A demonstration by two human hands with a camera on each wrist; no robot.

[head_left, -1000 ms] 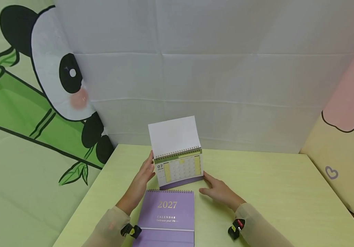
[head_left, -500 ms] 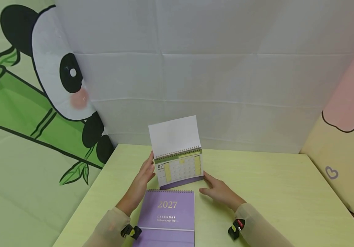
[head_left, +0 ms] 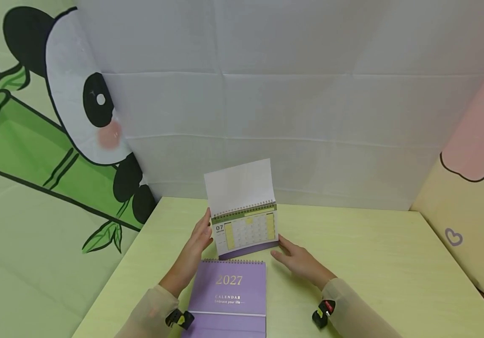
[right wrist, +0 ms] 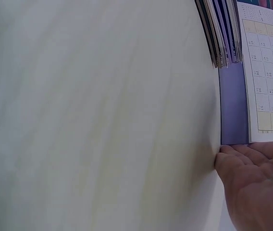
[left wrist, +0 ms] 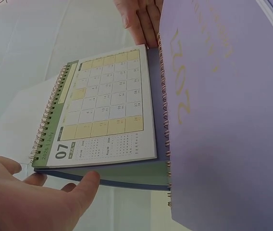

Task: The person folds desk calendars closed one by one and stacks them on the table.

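Note:
A desk calendar (head_left: pixel 246 231) stands tilted on the table, turned to July, with a blank white page (head_left: pixel 239 188) raised above its spiral. My left hand (head_left: pixel 188 256) is at its left side, fingers extended along the edge; in the left wrist view, the thumb (left wrist: pixel 87 185) lies near the stand's open side. My right hand (head_left: pixel 303 264) touches the lower right corner with its fingertips, thumb held apart, and the right wrist view shows the palm (right wrist: pixel 266 185) turned up beside the purple base (right wrist: pixel 234 106). Between my forearms lies a purple 2027 calendar (head_left: pixel 229 291), its spiral close before the stand.
The pale yellow table (head_left: pixel 351 253) extends to both sides. Behind it hangs a creased white cloth (head_left: pixel 288 103). A panda-printed panel (head_left: pixel 72 84) borders the left, and a pink and cream panel (head_left: pixel 474 197) borders the right.
The raised blank page has tipped slightly, its top edge shifting a little to the right. My right thumb has moved slightly left. Both hands otherwise stay in place.

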